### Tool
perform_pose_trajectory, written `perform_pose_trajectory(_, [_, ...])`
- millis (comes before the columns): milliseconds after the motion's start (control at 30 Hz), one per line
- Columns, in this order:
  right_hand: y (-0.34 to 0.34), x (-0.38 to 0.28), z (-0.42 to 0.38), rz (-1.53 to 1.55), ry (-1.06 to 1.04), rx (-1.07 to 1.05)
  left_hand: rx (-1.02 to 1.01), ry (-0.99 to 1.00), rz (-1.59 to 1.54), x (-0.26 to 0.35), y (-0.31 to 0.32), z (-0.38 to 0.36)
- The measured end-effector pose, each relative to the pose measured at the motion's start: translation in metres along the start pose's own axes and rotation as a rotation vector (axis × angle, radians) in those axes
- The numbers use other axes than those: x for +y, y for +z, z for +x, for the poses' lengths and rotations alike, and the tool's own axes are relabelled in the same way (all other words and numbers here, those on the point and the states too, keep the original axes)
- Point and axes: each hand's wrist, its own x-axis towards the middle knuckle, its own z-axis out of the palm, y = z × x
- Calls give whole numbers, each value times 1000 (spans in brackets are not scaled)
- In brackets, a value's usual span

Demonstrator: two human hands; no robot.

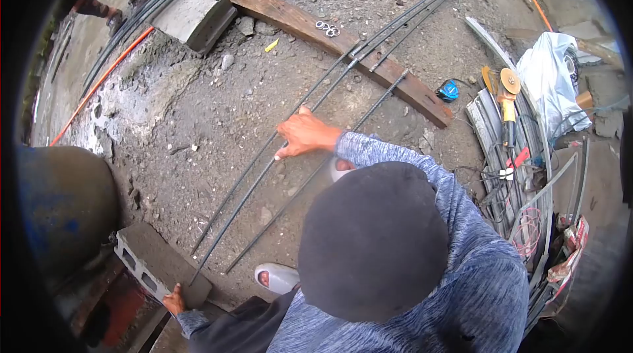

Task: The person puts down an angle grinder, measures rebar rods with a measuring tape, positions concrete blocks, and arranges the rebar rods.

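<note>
- Three ribbed steel bars [231,225] are laid over the gritty ground, side by side with gaps between; their long axes are pointed from lower left to upper right.
- Near their upper ends, a wooden beam [297,22] is crossed at a steep angle; by it, the bars are probably kept off the dirt.
- The middle bar's lower end is brought to the hollow concrete block [155,257], apparently as a stop; whether contact is made cannot be told.
- Neither of the wearer's own hands is seen, so the state of their grip cannot be told. Both visible hands seem to belong to a bent co-worker in a dark cap [372,241].
- The co-worker's right hand [306,134] is set over the upper two bars, thumb and fingers spread apart, seemingly so that they are steadied; how firmly they are pinched is not shown.
- The block's near end is touched by the co-worker's left hand [175,300], perhaps so that it is braced.
- Small metal rings [320,25] are rested on the beam; a blue tape measure [448,91] is placed beyond its end, with an angle grinder [508,109] farther right.
</note>
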Motion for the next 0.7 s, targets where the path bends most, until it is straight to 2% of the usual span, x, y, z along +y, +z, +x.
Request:
perform_pose_trajectory(100, [-2, -2, -1, 24, 24, -44, -55, -11, 80, 3, -6, -5])
perform_pose_trajectory(200, [0, -5, 1, 39, 42, -79, 2, 65, -98, -23, 5, 1])
perform_pose_trajectory(300, [7, -5, 1, 48, -3, 24, -43, -25, -89, -14, -4, -6])
perform_pose_trajectory(400, [5, -4, 3, 20, 28, -46, -55, -17, -14, -9, -4, -4])
perform_pose_trajectory(600, [3, 0, 4, 65, 17, -55, -80, -3, 34, -15, -1, -1])
perform_pose_trajectory(700, [4, 0, 3, 38, 11, -29, -19, 9, 39, -17, -1, 0])
